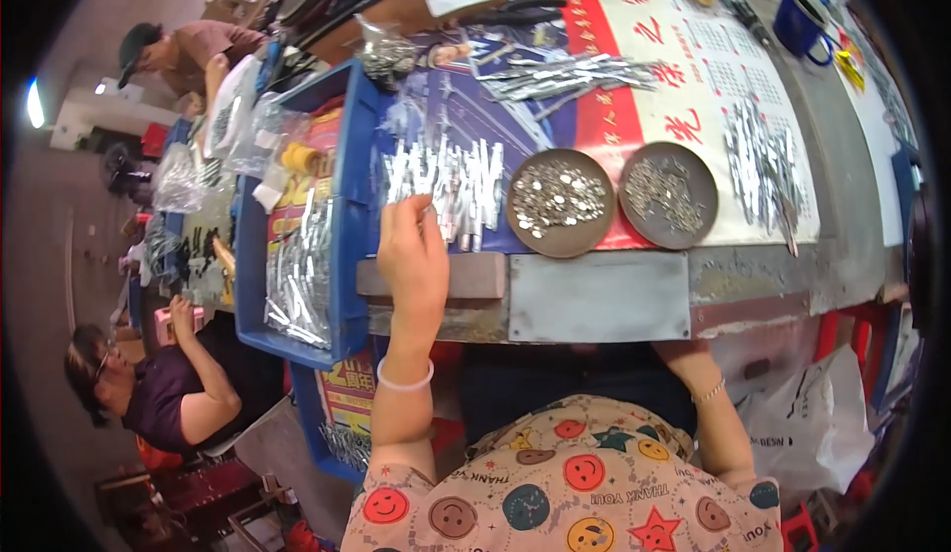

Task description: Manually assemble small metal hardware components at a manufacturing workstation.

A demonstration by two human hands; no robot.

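My left hand [412, 250] reaches over the front edge of the workbench, its fingers bent together at the near ends of a row of shiny metal strips [482, 183]. Whatever is between the fingertips is too hidden to make out. Below the bench edge on the right is my right hand [684, 356], low by my lap, with its fingers out of sight. Right of the strips stands a round dish of small shiny discs [561, 202]. Beside it is a second dish [669, 195] holding tiny metal parts.
A blue tray [354, 156] with more metal strips stands at the left. Other strip piles [575, 78] lie at the back and far right [763, 170]. A blue mug [802, 27] stands back right. Two people [168, 393] sit at the left. A white bag [812, 418] hangs lower right.
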